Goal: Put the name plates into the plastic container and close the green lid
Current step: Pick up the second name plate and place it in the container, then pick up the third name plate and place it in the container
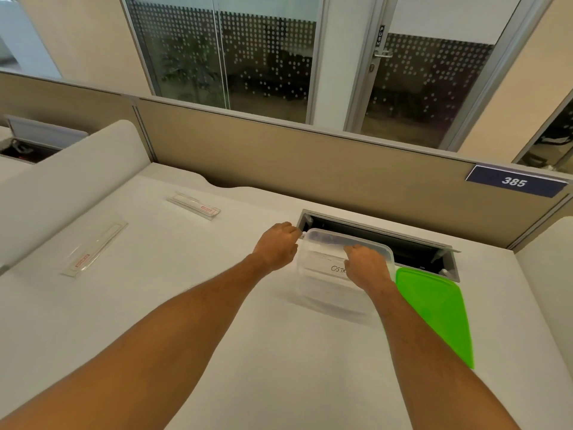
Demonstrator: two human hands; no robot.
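Note:
A clear plastic container [325, 293] stands on the white desk, with a name plate [325, 265] lettered "OSTR" inside it. My left hand [277, 245] grips the container's far left corner. My right hand [367, 266] reaches into the container, fingers on the name plate. The green lid [437, 308] lies flat on the desk just right of the container. Two more clear name plates lie to the left: one [93, 248] near the side partition, another [194, 205] farther back.
An open cable tray slot [412, 251] runs along the desk behind the container. A beige partition [310, 162] with a blue "385" sign [514, 181] borders the far edge. A grey side panel [62, 175] rises at the left.

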